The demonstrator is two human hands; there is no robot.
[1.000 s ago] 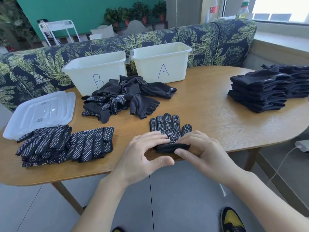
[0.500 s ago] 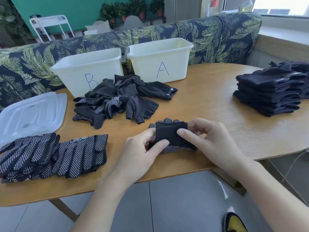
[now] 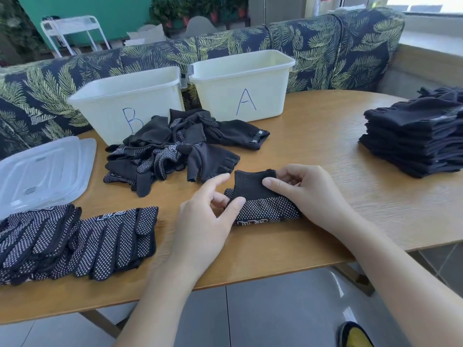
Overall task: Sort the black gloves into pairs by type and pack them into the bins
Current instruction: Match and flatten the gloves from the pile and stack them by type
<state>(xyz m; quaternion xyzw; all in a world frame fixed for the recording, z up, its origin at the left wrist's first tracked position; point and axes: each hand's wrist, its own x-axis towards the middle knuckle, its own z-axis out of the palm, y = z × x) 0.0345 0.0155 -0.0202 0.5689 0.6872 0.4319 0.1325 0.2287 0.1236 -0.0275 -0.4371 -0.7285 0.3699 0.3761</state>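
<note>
Two hands work one dotted glove pair [image 3: 265, 209] near the desk's [image 3: 325, 136] front edge; the left hand [image 3: 208, 216] pinches the folded cuff's near corner, the right hand [image 3: 308, 194] pinches its far side; the fold could likely spring open if either pinch slackens, and the bundle might slip off that close edge; bare desk lies right of it, while the loose glove heap [image 3: 175, 151] crowds the way to bin B [image 3: 130, 101] and bin A [image 3: 240, 83].

Left hand [image 3: 210, 216] and right hand [image 3: 310, 194] pinching folded dotted glove [image 3: 260, 199] on wooden table [image 3: 325, 151], bins B [image 3: 130, 101] and A [image 3: 240, 81] behind
</note>
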